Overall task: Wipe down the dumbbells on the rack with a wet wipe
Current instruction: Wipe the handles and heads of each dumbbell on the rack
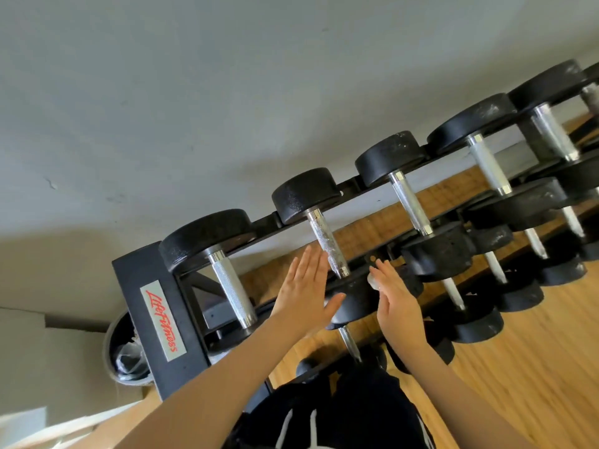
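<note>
A black dumbbell rack [139, 286] with a red-lettered label holds a top row of black dumbbells with chrome handles. Both hands are at the second dumbbell from the left [327, 244]. My left hand [304, 286] lies flat with straight fingers beside its handle, the thumb against its near head [355, 306]. My right hand [397, 299] is on the other side of that head, fingers straight. A small white wet wipe [372, 282] peeks out from under the fingers, pressed against the head. The leftmost dumbbell [231, 286] lies just left of my left hand.
Several more dumbbells [411, 202] fill the top row to the right, and a lower row [476, 322] sits beneath. A grey bin with a plastic liner [121, 354] stands left of the rack. A grey wall rises behind; wooden floor [518, 367] spreads on the right.
</note>
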The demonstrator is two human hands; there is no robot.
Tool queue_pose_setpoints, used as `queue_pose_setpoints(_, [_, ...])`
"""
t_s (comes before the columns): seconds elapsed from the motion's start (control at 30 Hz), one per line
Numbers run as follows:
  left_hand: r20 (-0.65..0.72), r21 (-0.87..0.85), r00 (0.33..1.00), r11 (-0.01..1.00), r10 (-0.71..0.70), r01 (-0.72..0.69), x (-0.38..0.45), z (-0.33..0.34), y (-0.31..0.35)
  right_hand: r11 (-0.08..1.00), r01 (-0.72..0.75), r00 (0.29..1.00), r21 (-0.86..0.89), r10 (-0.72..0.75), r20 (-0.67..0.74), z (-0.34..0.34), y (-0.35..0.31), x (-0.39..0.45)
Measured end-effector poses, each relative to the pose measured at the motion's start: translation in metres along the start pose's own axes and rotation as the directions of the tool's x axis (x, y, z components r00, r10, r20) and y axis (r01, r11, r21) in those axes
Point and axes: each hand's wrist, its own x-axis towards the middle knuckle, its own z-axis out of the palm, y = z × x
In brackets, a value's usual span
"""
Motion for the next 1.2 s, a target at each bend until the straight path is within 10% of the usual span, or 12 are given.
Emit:
queue_pose_setpoints(0.23, [0.268, 0.082, 0.961, 0.993, 0.062, -0.087, 0.002, 0.011, -0.002, 0.816, 0.534, 0.839, -0.221, -0.477, 0.263, 0.033, -0.009, -0.013])
queue_pose_setpoints(0.43, [0.243, 0.034, 0.967, 0.996, 0.076, -0.087, 0.004, 0.015, -0.005, 0.997, 0.029, 0.99, -0.066, -0.037, -0.135, 0.024, -0.002, -0.009])
queue_pose_setpoints(0.6, [0.261, 0.014, 0.963, 0.997, 0.068, -0.074, 0.005, 0.013, -0.003, 0.768, 0.578, 0.814, -0.278, -0.516, 0.266, 0.031, 0.0, -0.009])
queue_pose_setpoints(0.67, [0.262, 0.012, 0.962, 0.997, 0.077, -0.083, 0.004, 0.012, -0.003, 0.751, 0.589, 0.807, -0.298, -0.528, 0.265, 0.028, 0.004, -0.006])
queue_pose_setpoints(0.77, [0.239, 0.012, 0.966, 0.995, 0.098, -0.103, 0.003, 0.012, -0.004, 0.974, 0.178, 0.983, -0.144, -0.182, -0.017, 0.026, 0.002, -0.013])
queue_pose_setpoints(0.87, [0.222, 0.021, 0.969, 0.993, 0.11, -0.118, 0.002, 0.013, -0.004, 0.994, -0.089, 0.985, 0.057, 0.096, -0.146, 0.03, -0.011, -0.015])
queue_pose_setpoints(0.97, [0.232, 0.043, 0.964, 0.989, 0.127, -0.141, 0.002, 0.013, -0.004, 0.935, 0.299, 0.954, -0.191, -0.296, 0.049, 0.034, -0.008, -0.021])
queue_pose_setpoints(1.07, [0.249, 0.046, 0.959, 0.987, 0.135, -0.151, 0.002, 0.012, -0.004, 0.701, 0.64, 0.766, -0.315, -0.552, 0.329, 0.024, 0.006, -0.021])
queue_pose_setpoints(1.2, [0.235, 0.037, 0.961, 0.986, 0.148, -0.161, 0.001, 0.013, -0.005, 0.87, 0.42, 0.907, -0.257, -0.396, 0.141, 0.016, 0.008, -0.017])
